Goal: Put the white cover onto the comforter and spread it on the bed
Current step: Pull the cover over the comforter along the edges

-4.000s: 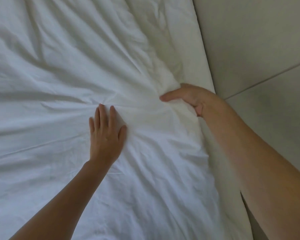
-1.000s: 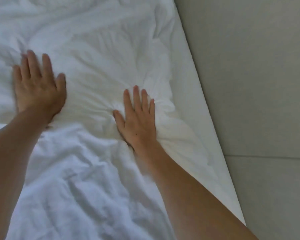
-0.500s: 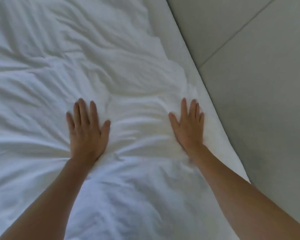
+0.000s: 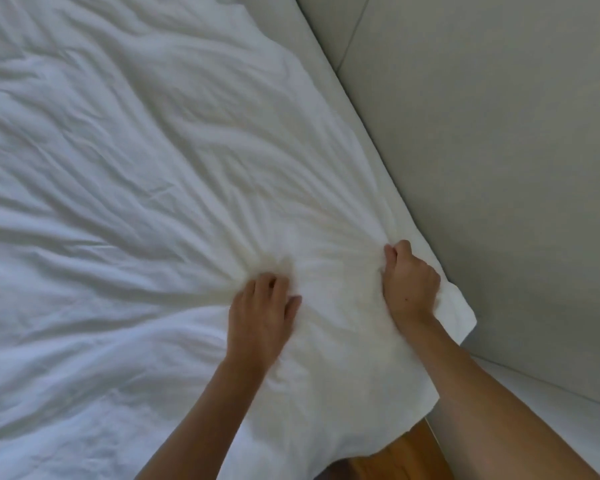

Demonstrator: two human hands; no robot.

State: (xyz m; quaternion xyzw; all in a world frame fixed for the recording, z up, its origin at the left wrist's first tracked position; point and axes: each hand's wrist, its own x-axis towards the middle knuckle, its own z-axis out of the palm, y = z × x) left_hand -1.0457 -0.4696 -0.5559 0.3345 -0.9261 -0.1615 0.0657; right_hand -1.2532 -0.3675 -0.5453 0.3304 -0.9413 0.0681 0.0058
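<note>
A white cover (image 4: 125,202) lies spread over a bed, its soft cotton-like cloth rumpled into long, shallow creases that fan out from two bare hands near the bed's right edge. The comforter itself cannot be told apart from the cover. The left hand (image 4: 262,315) rests palm down on the cloth, its fingers curled and digging in so that the fabric bunches under the fingertips. The right hand (image 4: 409,282) sits just beside the right edge, knuckles up, fingers curled tight around a gathered fold — pleats radiate from its grip. Between the two hands the cloth is pulled into fine, tight ridges. Past the right hand, a squared corner (image 4: 459,315) of the cover pokes out over the edge. A pale grey tiled floor (image 4: 499,150) runs alongside the bed, and a strip of warm brown wood (image 4: 409,455) shows below the cover's near edge.
</note>
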